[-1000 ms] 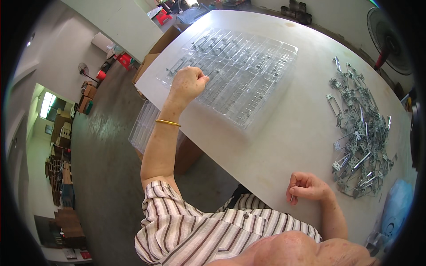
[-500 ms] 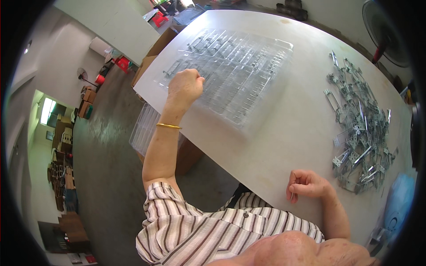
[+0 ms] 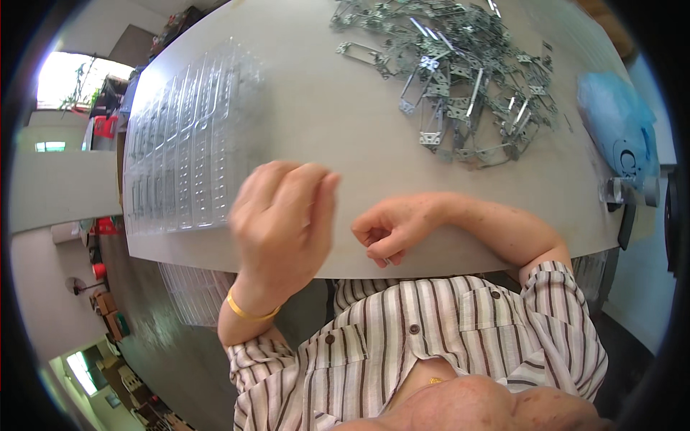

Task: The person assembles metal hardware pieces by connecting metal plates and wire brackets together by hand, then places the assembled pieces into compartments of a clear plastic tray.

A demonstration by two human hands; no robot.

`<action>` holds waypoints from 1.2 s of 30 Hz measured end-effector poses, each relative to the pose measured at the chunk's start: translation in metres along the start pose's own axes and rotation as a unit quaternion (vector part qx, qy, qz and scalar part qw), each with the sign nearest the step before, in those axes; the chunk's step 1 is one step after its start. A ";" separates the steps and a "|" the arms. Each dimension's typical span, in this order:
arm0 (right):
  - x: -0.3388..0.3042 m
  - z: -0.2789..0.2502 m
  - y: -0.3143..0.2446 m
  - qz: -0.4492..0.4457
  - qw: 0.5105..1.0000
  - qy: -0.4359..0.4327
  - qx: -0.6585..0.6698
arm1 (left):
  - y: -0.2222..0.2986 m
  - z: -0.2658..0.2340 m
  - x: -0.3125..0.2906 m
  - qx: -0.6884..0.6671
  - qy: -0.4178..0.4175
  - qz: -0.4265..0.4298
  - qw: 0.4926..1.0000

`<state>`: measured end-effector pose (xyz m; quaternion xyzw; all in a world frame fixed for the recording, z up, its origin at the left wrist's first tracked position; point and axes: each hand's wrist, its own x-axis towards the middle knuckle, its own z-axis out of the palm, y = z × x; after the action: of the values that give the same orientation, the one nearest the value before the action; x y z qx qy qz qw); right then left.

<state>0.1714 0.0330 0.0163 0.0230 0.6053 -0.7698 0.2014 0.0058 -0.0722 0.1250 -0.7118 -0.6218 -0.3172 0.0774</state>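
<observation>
My left hand point(image 3: 280, 219), with a gold bangle at its wrist, is raised above the near part of the table, right of the clear plastic tray point(image 3: 194, 136). Its fingers are bent and held together, slightly blurred. Their tips face away, so anything inside is hidden. Resting near the table's front edge, my right hand point(image 3: 402, 223) is curled in a pinch. A tiny shiny bit shows at its fingertips, too small to name. Small metal parts sit in rows in the tray's compartments. Beyond my right hand lies a heap of silvery metal brackets point(image 3: 460, 86).
A blue plastic bag point(image 3: 618, 126) stands at the table's right side, with a clear roll-like object point(image 3: 618, 190) close to it. More clear trays point(image 3: 190, 291) are below the table's left front edge. The white table point(image 3: 302, 93) curves around in front of me.
My left hand has come back from over the tray toward my right hand. The view has turned to the right, and my right hand stays curled near the table edge.
</observation>
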 end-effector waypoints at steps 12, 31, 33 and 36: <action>0.006 0.009 0.013 -0.059 0.993 -0.019 -0.099 | -0.035 0.177 0.069 -0.120 -0.142 -0.128 0.974; 0.006 0.006 0.010 -0.060 0.995 -0.013 -0.083 | -0.031 0.164 0.062 -0.343 -0.140 -0.250 0.895; 0.005 0.005 0.011 -0.057 0.995 -0.012 -0.086 | -0.039 0.154 0.055 -0.478 -0.142 -0.300 0.813; 0.005 0.004 0.014 -0.053 0.997 -0.019 -0.060 | -0.051 0.141 0.041 -0.578 -0.204 -0.356 0.705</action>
<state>0.1721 0.0250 0.0025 -0.0358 0.6469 -0.7419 0.1729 0.0093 0.0447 0.0218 -0.3900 -0.5242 -0.4660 -0.5966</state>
